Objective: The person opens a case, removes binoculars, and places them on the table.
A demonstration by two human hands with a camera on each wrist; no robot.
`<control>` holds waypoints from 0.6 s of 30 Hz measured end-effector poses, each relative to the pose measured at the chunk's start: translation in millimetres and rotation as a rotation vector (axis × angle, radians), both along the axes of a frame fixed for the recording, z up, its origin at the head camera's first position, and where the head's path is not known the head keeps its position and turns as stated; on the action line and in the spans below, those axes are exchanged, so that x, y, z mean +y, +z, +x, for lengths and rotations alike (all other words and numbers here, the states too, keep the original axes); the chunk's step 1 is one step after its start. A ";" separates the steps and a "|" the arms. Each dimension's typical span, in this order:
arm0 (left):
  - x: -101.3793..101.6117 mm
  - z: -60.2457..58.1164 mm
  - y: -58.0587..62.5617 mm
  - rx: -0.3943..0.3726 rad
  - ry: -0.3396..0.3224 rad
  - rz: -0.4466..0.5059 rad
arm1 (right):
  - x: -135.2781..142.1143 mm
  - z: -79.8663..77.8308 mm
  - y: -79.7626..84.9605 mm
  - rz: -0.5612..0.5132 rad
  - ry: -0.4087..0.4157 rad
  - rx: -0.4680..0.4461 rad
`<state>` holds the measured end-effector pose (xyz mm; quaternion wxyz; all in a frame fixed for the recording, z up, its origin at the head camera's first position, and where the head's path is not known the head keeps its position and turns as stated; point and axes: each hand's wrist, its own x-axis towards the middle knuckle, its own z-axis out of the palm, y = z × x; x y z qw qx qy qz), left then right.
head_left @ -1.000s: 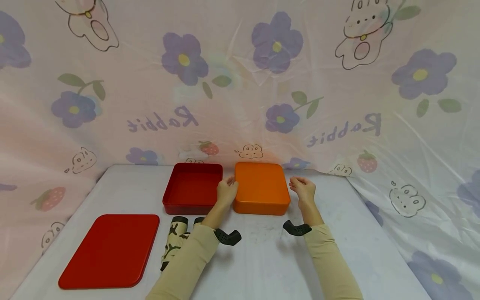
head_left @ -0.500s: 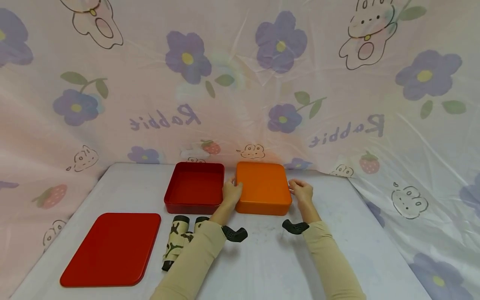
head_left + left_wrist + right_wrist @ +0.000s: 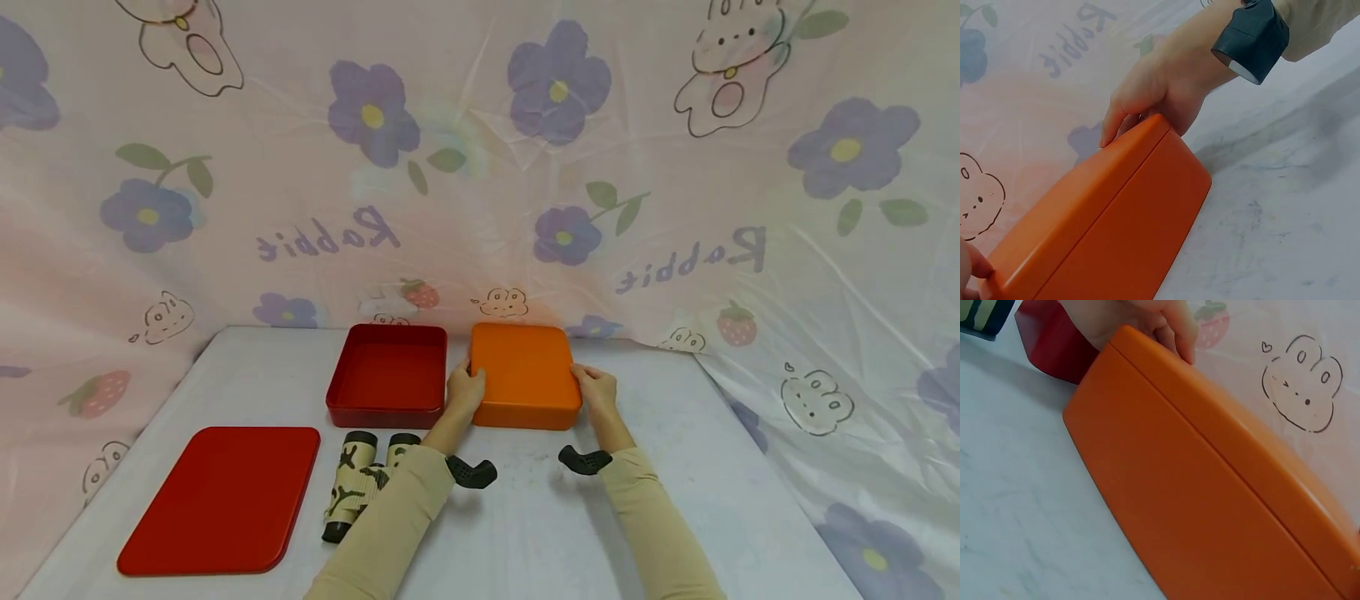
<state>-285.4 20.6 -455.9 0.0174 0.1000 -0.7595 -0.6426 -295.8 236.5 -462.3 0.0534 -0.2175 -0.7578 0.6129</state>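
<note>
An orange square box (image 3: 525,367) sits near the back of the table, its lid on top; a thin seam runs along its side in both wrist views. My left hand (image 3: 463,392) grips the box's left side, thumb at the top edge. On the opposite side my right hand (image 3: 598,390) holds it, with fingertips at the lid's edge. The left wrist view shows the right hand (image 3: 1163,87) around the far corner and a left fingertip (image 3: 980,265) low at the side. Part of each hand's fingers is hidden by the box.
A red uncovered box (image 3: 393,371) stands just left of the orange one. Nearer the front lie a flat red lid (image 3: 221,500) and camouflage-patterned binoculars (image 3: 352,479), partly covered by the left sleeve. A printed curtain (image 3: 465,192) hangs right behind the white table (image 3: 525,517).
My right hand has moved left from beside the orange box onto its right side. The left hand has shifted slightly right and closed on the left side. The box has stayed in place.
</note>
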 end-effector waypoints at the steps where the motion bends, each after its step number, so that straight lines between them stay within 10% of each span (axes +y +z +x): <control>1: 0.5 1.0 -0.1 0.003 0.002 0.005 | 0.1 0.9 0.2 0.001 -0.002 0.002; 18: 2.7 6.3 4.8 0.001 0.026 -0.053 | -8.8 8.1 7.9 -0.119 -0.046 0.015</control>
